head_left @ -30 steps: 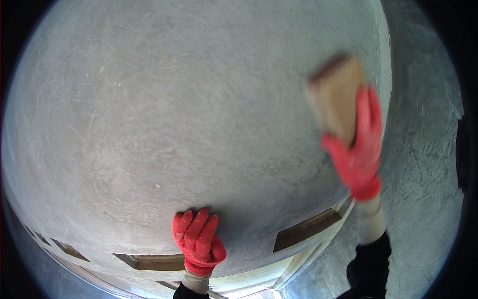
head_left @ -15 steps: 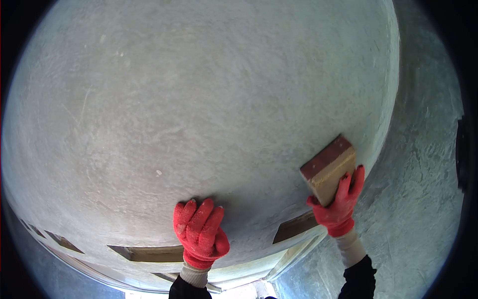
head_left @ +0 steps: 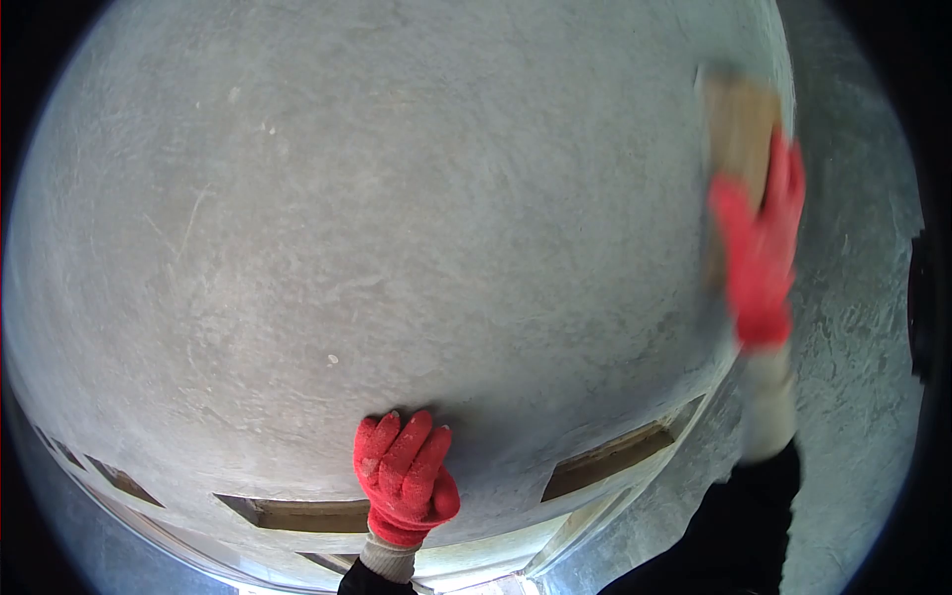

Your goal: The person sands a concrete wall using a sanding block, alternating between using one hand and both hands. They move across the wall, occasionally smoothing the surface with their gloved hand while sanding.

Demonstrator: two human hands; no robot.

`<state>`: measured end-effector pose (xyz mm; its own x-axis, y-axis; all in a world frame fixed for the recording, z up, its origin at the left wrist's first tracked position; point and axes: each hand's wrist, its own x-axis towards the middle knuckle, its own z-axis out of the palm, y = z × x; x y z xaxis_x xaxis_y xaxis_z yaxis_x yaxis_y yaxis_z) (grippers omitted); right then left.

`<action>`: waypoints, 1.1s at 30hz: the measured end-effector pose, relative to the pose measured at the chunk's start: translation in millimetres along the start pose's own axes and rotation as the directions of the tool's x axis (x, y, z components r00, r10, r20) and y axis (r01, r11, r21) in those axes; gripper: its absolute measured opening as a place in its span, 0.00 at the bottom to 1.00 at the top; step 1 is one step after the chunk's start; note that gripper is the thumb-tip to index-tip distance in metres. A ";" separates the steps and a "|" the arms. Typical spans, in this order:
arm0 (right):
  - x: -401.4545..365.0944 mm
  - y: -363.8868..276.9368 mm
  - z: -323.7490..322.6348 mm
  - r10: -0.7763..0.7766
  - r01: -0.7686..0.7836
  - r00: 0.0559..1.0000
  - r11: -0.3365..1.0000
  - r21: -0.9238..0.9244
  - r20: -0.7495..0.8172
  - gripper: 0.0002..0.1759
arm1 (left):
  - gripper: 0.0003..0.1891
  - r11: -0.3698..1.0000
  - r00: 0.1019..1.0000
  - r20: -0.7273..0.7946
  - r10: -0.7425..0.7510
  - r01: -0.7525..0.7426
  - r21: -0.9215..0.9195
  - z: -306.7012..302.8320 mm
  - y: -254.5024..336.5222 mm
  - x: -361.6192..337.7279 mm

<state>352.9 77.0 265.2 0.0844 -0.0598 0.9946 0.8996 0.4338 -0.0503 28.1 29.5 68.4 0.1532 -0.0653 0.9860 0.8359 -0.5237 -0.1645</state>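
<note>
A wooden sanding block (head_left: 742, 129), blurred by motion, lies against the grey plastered surface (head_left: 426, 228) near its right edge. My right hand (head_left: 764, 238), in a red glove, is closed round the block, thumb on its left side and fingers on its right. Lower down, my left hand (head_left: 405, 476) wears a matching red glove. Its fingertips rest on the plaster, bent and slightly apart, and nothing shows in it.
Rectangular recesses are cut along the surface's lower part, one left of my left hand (head_left: 297, 513) and another to the right (head_left: 610, 461). Another rough grey wall (head_left: 843, 288) meets the plaster at the right. Bright light comes in at the bottom.
My right hand has swept the sanding block up and to the right along the plaster, straightening it towards vertical. My left hand stays nearly in place. The right-hand recess is now uncovered.
</note>
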 end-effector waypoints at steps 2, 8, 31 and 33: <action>-97.9 -9.9 -10.5 -0.092 0.098 0.992 0.994 -0.057 0.088 0.53 | 0.15 1.000 1.000 -0.013 -0.001 0.001 -0.021 0.6 -0.7 -1.0; -58.6 -21.3 -4.6 -0.132 0.134 0.989 0.990 -0.032 0.073 0.54 | 0.18 0.999 1.000 0.004 0.004 -0.004 -0.037 -1.2 -0.5 0.8; 95.2 -37.8 17.1 -0.099 0.095 0.995 0.982 0.165 0.018 0.40 | 0.19 0.998 0.999 0.049 0.000 0.003 -0.058 -3.9 -3.0 3.8; 101.7 -48.9 6.2 -0.068 0.071 0.997 0.989 0.127 -0.027 0.38 | 0.19 0.998 0.997 0.077 -0.010 0.015 -0.062 -5.6 -2.0 1.8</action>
<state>314.9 55.3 369.4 0.0341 -0.1131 0.9930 0.8415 0.5393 0.0325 23.8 25.7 70.7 0.1847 0.0059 0.9828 0.8037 -0.5765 -0.1476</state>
